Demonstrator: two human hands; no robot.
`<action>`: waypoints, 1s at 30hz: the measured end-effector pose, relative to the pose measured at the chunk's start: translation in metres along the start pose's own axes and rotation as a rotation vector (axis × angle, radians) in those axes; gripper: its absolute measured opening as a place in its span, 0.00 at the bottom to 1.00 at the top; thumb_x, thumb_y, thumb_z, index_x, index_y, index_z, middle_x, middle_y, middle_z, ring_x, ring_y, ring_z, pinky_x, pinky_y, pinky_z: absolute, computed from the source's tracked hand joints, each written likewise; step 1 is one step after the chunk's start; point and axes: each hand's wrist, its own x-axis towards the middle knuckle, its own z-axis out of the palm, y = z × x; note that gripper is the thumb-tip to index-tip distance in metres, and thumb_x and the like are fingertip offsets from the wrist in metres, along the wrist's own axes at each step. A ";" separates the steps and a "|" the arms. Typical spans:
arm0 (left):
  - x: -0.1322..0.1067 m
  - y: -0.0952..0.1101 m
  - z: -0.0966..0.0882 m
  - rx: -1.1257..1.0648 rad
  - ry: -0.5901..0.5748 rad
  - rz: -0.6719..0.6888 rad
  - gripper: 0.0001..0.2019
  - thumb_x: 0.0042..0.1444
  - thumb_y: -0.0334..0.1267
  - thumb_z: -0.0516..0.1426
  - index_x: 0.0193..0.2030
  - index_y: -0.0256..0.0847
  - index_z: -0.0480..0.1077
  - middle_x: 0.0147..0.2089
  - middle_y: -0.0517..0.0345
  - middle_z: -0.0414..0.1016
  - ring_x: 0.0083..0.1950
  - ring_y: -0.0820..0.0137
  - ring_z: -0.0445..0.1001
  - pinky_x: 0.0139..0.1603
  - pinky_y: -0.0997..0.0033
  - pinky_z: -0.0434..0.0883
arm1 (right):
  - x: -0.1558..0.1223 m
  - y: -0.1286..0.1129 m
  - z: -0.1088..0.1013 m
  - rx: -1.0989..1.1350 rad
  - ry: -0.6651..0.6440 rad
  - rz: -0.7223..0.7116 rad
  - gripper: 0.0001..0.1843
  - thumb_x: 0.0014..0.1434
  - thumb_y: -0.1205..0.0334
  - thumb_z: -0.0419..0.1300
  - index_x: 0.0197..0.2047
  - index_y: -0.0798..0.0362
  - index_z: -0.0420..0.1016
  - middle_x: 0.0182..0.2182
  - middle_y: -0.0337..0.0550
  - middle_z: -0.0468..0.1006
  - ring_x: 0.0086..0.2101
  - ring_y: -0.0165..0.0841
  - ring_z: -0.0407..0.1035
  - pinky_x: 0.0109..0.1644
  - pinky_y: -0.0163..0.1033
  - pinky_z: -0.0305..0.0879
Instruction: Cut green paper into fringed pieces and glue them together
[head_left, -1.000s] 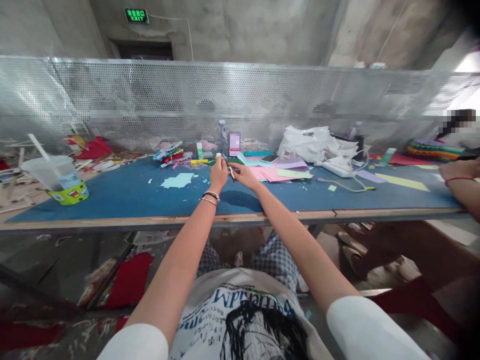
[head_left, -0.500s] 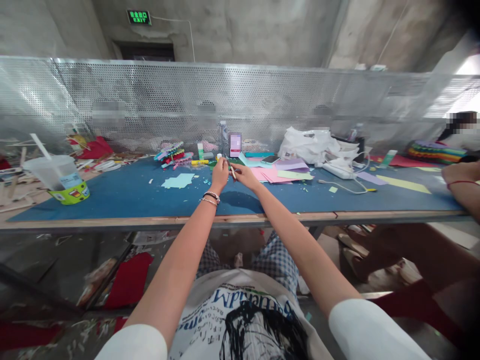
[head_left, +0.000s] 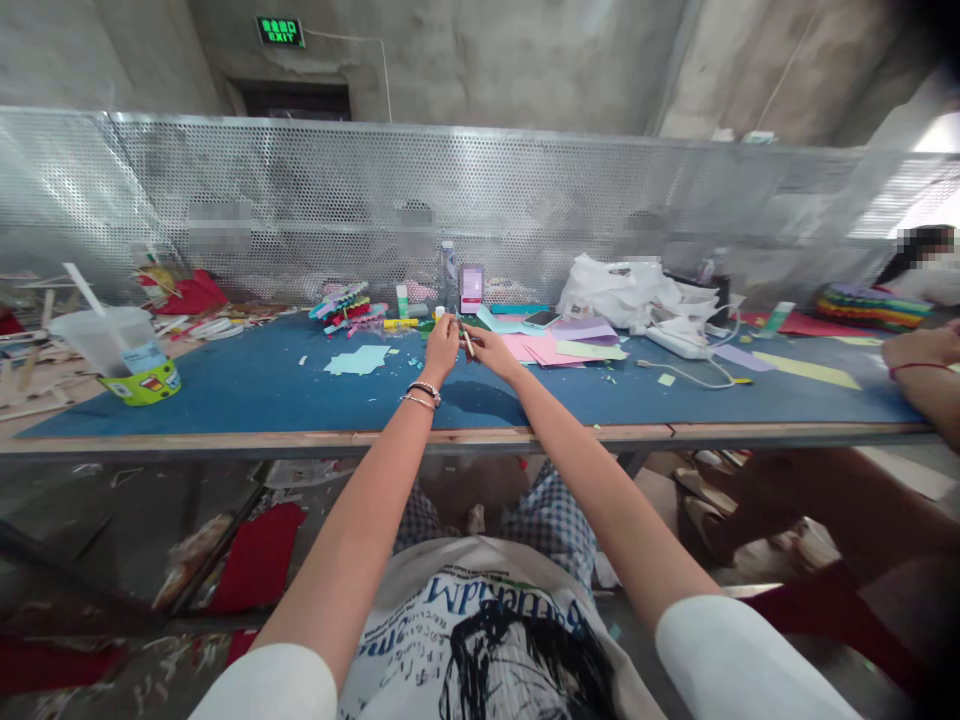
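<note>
The 2 hands met above the bench (head_left: 225,390) near its far edge: left hand (head_left: 442,348) pinched shut, contents too small to tell; right hand (head_left: 489,350) gripped a thin pale tool (head_left: 467,345). Coloured pieces (head_left: 346,305) there looked finished — pink sheets (head_left: 547,350) lay whole.

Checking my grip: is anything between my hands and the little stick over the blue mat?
Nothing visible. The right hand pinches the stick directly, and the left hand is close beside it. The bottle and pink sheets sit beyond them on the mat.
</note>
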 end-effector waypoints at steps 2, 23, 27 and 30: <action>0.000 -0.001 0.000 0.002 0.001 0.000 0.10 0.61 0.35 0.44 0.38 0.41 0.65 0.33 0.58 0.70 0.37 0.71 0.71 0.43 0.70 0.68 | 0.001 0.001 0.000 0.000 0.014 0.022 0.26 0.54 0.64 0.50 0.56 0.59 0.68 0.32 0.43 0.75 0.24 0.26 0.64 0.32 0.34 0.65; 0.003 -0.004 0.003 -0.054 0.018 0.030 0.09 0.60 0.36 0.45 0.35 0.40 0.66 0.32 0.58 0.69 0.37 0.71 0.69 0.43 0.71 0.67 | 0.001 0.006 -0.001 0.034 -0.001 0.012 0.26 0.55 0.60 0.52 0.56 0.60 0.67 0.26 0.40 0.71 0.23 0.25 0.61 0.27 0.31 0.61; 0.004 -0.006 0.004 -0.077 0.029 0.050 0.08 0.59 0.34 0.46 0.33 0.39 0.64 0.30 0.58 0.67 0.35 0.71 0.68 0.42 0.70 0.66 | 0.000 0.004 -0.002 0.044 -0.004 0.003 0.25 0.55 0.57 0.53 0.54 0.61 0.68 0.24 0.38 0.69 0.22 0.24 0.57 0.27 0.31 0.58; 0.004 -0.006 0.004 -0.070 0.022 0.052 0.08 0.59 0.32 0.46 0.32 0.39 0.64 0.30 0.58 0.67 0.35 0.70 0.68 0.42 0.70 0.65 | 0.000 0.004 -0.004 0.082 -0.023 0.019 0.26 0.54 0.54 0.55 0.53 0.61 0.69 0.23 0.37 0.67 0.22 0.24 0.55 0.26 0.31 0.56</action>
